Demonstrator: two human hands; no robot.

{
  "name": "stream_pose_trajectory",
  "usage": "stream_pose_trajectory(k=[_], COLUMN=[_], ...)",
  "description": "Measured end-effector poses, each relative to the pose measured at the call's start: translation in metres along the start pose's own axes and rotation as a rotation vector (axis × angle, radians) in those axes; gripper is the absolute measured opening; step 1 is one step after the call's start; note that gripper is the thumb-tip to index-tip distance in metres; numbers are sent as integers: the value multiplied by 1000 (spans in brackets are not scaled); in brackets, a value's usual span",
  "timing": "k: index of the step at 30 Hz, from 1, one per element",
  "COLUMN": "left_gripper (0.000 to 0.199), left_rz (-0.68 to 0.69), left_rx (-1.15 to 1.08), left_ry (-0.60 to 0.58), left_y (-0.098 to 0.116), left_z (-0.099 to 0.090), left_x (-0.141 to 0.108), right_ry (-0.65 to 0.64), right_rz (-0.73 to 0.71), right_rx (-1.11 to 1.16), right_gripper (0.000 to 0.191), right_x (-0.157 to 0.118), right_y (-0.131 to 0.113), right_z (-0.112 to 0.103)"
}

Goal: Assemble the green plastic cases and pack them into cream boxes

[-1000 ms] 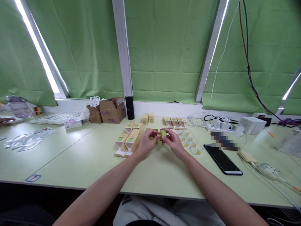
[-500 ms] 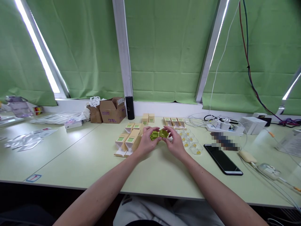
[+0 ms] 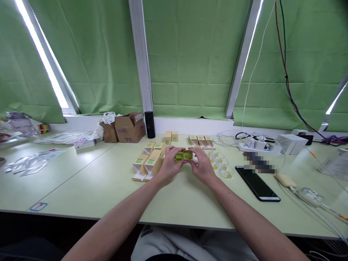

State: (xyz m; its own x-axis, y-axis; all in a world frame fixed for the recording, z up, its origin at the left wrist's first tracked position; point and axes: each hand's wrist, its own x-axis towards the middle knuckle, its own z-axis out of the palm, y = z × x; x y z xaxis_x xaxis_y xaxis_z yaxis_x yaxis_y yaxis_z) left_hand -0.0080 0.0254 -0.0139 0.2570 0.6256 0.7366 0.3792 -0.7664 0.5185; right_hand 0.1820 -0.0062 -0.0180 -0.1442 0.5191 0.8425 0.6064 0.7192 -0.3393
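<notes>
We grasp the green piece [image 3: 187, 155] with left hand [image 3: 170, 162] and right hand [image 3: 203, 167]. Left of it stand boxes [image 3: 153, 162]; right of it lie clear cups [image 3: 224, 168].

Brightly lit, glaring white through gaps [image 3: 42, 54] beside green blinds [image 3: 201, 58], glossy across the pale table [image 3: 103, 188], dark beneath it, stretched toward the edges.

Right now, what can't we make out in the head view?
All head view:
- Green item: underside turned away; left side partly covered by the left hand.
- White thing: mostly hidden by the right hand.
- Item by the phone: pixelated, can't identify.
- Carton: purple print too small to read.
- Sheet: cut off by the right edge; print too small.
</notes>
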Motion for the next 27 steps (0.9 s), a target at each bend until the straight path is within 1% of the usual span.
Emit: stream_pose_trajectory(k=[5, 11, 19, 22, 27], left_gripper=[44, 42, 40, 38, 37], left_rz=[31, 56, 68, 114, 236], left_rx=[36, 16, 64, 101, 169], left_ry=[5, 9, 19, 17, 16], left_y=[1, 3, 10, 12, 11], left_z=[-1, -2, -3, -3, -1], left_x=[1, 1, 1, 1, 0], right_ry=[10, 26, 39, 56, 85], right_rz=[-35, -57, -93, -103, -111], right_rx=[-2, 9, -5, -7, -30], right_gripper=[31, 25, 24, 23, 26], right_x=[0, 1, 2, 1, 1], right_y=[-2, -3, -4, -4, -2], right_z=[-1, -1, -1, 0, 2])
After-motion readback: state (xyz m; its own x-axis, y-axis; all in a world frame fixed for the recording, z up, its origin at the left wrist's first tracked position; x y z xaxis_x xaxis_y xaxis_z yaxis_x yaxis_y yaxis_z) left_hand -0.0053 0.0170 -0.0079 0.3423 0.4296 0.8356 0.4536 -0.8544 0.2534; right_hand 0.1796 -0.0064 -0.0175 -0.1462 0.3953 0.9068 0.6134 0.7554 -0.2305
